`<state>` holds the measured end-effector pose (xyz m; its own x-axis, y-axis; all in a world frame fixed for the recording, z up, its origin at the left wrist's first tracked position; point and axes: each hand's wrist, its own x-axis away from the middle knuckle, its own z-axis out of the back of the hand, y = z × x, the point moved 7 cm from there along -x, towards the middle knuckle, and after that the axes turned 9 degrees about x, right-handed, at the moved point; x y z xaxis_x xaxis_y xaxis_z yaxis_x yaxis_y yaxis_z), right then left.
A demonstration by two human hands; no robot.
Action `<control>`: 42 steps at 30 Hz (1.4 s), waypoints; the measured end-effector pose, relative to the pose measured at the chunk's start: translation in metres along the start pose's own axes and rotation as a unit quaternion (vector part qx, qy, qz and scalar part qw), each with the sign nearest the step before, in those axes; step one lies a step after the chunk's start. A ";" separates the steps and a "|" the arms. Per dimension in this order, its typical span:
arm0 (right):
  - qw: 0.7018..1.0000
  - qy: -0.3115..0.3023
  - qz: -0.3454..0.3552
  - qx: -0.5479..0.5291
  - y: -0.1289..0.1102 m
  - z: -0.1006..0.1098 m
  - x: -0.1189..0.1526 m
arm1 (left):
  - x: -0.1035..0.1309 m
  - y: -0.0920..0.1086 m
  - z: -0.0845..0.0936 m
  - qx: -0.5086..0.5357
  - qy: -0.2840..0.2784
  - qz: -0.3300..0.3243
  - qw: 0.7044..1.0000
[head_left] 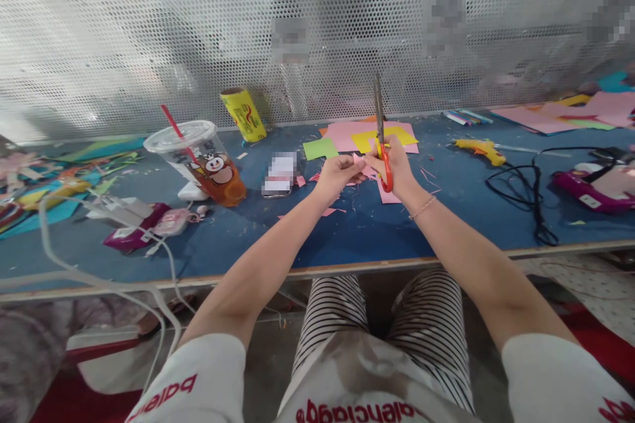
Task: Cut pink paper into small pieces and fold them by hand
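Note:
Over the middle of the blue table, my left hand (pixel 338 175) pinches a small piece of pink paper (pixel 364 166). Beside it, my right hand (pixel 397 162) has its fingers around a pair of scissors (pixel 380 112) with orange-red handles. The blades point up and away from the pink piece. My right fingertips come close to the pink piece; whether they touch it I cannot tell. Behind the hands lie a green sheet (pixel 320 148), a yellow sheet (pixel 404 136) and a larger pink sheet (pixel 342 134). Thin pink scraps are scattered under and around both hands.
To the left stand a plastic cup of brown drink (pixel 218 168), a phone (pixel 280 174) and a yellow tube (pixel 244 115). White cables and a purple power strip (pixel 136 228) lie farther left. A yellow glue gun (pixel 481 151), its black cord and markers (pixel 467 117) are on the right.

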<state>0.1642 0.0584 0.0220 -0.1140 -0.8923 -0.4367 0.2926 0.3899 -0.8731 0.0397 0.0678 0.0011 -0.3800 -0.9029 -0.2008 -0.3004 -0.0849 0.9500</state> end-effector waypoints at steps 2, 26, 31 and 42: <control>1.000 -0.010 -0.012 -0.014 0.001 -0.002 0.001 | -0.001 0.002 0.001 -0.014 0.010 -0.011 1.000; 0.986 -0.123 -0.027 0.111 0.017 -0.022 0.011 | -0.001 0.029 0.043 0.056 0.205 -0.110 0.971; 0.987 -0.119 -0.037 0.102 0.016 -0.019 0.010 | -0.003 0.025 0.036 0.083 0.165 -0.098 0.978; 0.977 -0.106 -0.116 -0.146 0.020 -0.019 0.007 | 0.000 0.047 0.014 -0.289 -0.027 -0.197 0.936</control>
<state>0.1512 0.0642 -0.0022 0.0636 -0.9792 -0.1925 -0.0039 0.1926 -0.9813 0.0135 0.0701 0.0423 -0.3869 -0.7323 -0.5604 0.0908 -0.6351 0.7671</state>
